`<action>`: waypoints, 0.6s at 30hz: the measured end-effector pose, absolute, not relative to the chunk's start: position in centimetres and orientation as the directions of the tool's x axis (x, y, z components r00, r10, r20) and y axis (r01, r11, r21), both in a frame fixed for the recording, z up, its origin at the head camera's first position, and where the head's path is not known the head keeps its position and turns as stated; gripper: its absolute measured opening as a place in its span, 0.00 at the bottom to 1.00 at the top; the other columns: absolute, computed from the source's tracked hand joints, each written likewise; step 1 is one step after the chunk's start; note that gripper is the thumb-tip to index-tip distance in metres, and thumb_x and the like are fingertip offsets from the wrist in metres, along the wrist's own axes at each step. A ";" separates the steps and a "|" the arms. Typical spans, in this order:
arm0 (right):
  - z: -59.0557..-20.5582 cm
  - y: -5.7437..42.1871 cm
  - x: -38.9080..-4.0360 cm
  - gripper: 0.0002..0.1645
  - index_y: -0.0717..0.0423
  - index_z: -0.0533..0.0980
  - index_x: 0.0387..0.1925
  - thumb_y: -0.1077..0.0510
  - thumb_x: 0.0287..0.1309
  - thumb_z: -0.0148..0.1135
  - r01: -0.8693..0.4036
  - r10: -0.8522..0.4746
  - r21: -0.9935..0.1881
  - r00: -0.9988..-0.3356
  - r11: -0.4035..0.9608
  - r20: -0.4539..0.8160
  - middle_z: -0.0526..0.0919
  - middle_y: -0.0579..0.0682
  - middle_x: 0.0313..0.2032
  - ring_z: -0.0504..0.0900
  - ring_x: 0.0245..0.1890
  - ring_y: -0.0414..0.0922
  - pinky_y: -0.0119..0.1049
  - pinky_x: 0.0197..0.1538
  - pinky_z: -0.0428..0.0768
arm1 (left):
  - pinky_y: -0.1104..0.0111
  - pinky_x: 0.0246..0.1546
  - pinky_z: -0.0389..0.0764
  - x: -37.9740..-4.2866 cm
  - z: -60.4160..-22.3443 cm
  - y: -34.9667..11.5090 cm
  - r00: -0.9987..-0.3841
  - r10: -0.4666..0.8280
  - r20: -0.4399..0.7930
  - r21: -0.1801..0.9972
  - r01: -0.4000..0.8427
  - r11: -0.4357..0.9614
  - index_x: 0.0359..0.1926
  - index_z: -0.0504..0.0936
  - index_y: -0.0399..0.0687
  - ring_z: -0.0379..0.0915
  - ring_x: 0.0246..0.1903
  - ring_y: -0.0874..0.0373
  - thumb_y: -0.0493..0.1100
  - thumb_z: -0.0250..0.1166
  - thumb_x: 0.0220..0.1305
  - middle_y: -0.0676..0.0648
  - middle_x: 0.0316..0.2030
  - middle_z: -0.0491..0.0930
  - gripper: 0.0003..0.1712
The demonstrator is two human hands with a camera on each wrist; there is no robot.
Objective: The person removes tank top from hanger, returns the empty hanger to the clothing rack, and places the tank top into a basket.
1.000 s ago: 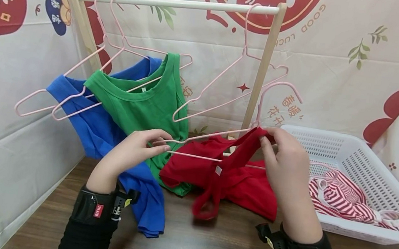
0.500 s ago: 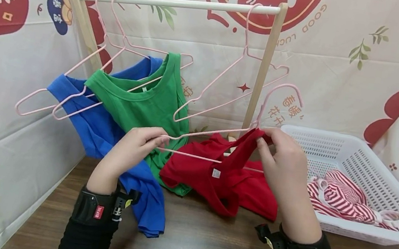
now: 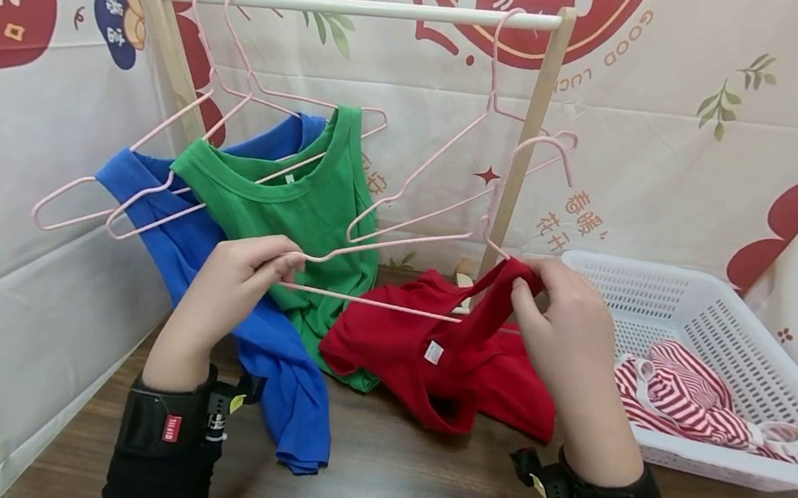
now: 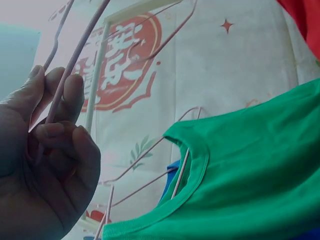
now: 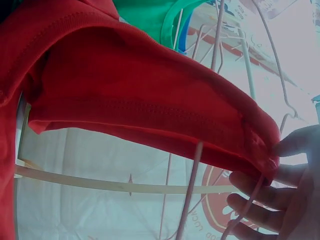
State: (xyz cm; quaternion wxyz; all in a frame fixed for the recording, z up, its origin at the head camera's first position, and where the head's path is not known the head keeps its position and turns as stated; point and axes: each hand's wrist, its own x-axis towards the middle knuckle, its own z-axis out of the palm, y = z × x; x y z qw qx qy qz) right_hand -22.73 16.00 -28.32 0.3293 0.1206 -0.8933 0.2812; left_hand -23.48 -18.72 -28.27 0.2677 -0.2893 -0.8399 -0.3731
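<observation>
My left hand (image 3: 231, 282) grips the left end of a pink clothes hanger (image 3: 400, 242); in the left wrist view the fingers (image 4: 75, 145) curl round its wire. The hanger's hook rises at the right, not on any bar. My right hand (image 3: 571, 322) pinches the shoulder strap of a red tank top (image 3: 394, 345), thumb against fingers. The hanger's right end passes inside that strap, as the right wrist view shows with the red strap (image 5: 150, 85) over the wire. The rest of the red top lies on the table, its white label showing.
A rack with a white bar (image 3: 370, 8) stands behind, carrying a green tank top (image 3: 285, 192) and a blue garment (image 3: 180, 245) on pink hangers, plus a bare hanger (image 3: 415, 184). At right, a white basket (image 3: 668, 276) holds red-striped clothing (image 3: 698, 394).
My left hand has moved left and slightly up, drawing the hanger with it; its hook has shifted left. The right hand keeps its pinch on the strap, and the dangling red loop has settled lower.
</observation>
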 end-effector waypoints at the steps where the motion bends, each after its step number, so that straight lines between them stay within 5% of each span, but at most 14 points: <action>1: -28.3 16.0 -22.8 0.13 0.57 0.79 0.45 0.56 0.66 0.54 -0.397 -0.030 -0.422 -0.756 0.815 0.653 0.82 0.54 0.35 0.74 0.33 0.49 0.45 0.35 0.71 | 0.70 0.30 0.72 -23.4 -28.3 -18.9 -0.683 0.281 0.674 0.468 0.689 0.553 0.35 0.83 0.45 0.72 0.26 0.58 0.36 0.59 0.70 0.53 0.23 0.76 0.08; 18: -28.8 16.6 -24.0 0.12 0.62 0.80 0.41 0.60 0.64 0.53 -0.388 -0.016 -0.414 -0.745 0.823 0.666 0.78 0.57 0.37 0.71 0.37 0.54 0.49 0.41 0.69 | 0.75 0.28 0.69 -22.3 -27.7 -21.5 -0.658 0.150 0.738 0.495 0.679 0.543 0.38 0.84 0.41 0.71 0.26 0.59 0.32 0.58 0.69 0.51 0.23 0.78 0.08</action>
